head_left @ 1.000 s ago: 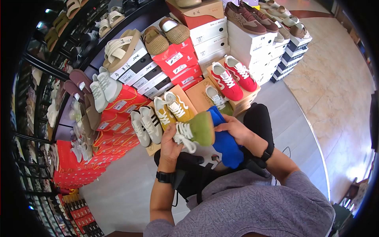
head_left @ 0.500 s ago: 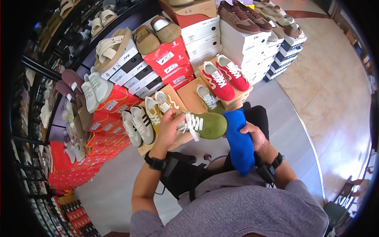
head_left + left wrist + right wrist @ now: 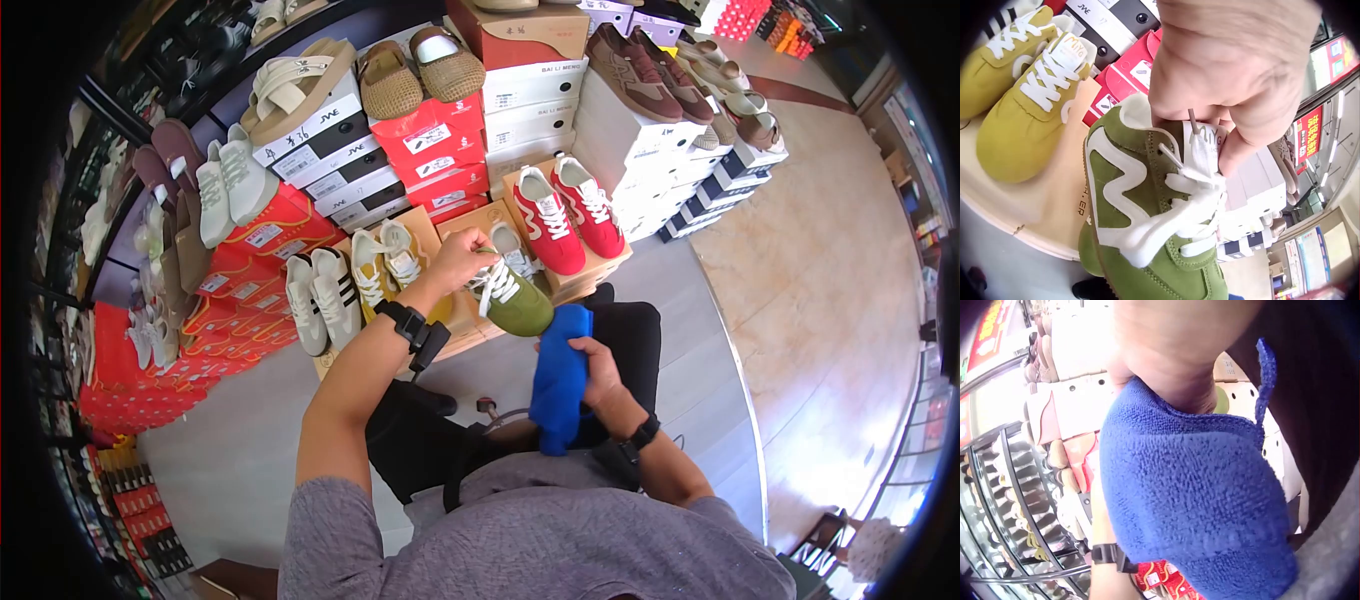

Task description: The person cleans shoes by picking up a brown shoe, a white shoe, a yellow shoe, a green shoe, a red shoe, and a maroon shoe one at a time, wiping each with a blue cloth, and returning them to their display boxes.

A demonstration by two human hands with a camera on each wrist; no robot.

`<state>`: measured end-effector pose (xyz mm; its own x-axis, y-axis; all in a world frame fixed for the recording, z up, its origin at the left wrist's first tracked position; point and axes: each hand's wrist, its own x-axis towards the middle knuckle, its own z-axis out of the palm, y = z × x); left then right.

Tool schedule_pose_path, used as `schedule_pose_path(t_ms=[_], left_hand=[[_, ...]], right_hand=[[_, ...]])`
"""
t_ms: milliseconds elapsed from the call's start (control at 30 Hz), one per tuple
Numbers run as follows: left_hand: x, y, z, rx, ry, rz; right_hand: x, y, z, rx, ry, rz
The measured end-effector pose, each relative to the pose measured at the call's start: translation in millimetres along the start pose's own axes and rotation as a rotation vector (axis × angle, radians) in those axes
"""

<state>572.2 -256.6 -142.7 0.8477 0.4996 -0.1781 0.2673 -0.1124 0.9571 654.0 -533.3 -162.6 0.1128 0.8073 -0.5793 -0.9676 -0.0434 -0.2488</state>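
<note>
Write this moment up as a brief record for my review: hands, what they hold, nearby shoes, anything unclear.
left hand: pinches the green shoe at its tongue
right hand: grips the blue cloth
shoe and cloth: close together, toe toward cloth
second green shoe: behind the held one, partly hidden
red shoes: on a box, right of the green ones in the head view
yellow shoes: left of them
unclear: whether cloth touches shoe
</note>
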Motion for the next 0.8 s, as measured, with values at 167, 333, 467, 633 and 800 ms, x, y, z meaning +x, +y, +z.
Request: schedule_pose_path(t_ms=[167, 333, 467, 633, 800], left_hand=[[32.7, -35.4, -11.8, 0.08, 0.018, 0.013], [51.2, -49.9, -17.0, 0.374, 0.029, -0.042], [58.5, -64.9, -12.4, 0.552, 0.084, -0.033], [66.2, -90.3, -5.7, 0.583, 0.075, -0.062], [67.0, -98.5, 3.4, 0.689, 0.044, -0.085]], right_hand=[[45.3, 20.7, 1.6, -0.087, 0.051, 0.016], [95.7, 31.0, -10.9, -0.072, 0.16, 0.086], [125.8, 32.7, -19.7, -0.106, 0.226, 0.095], [147.5, 30.6, -26.4, -0.084, 0.241, 0.124], [157.1, 31.1, -16.0, -0.122, 0.235, 0.117]])
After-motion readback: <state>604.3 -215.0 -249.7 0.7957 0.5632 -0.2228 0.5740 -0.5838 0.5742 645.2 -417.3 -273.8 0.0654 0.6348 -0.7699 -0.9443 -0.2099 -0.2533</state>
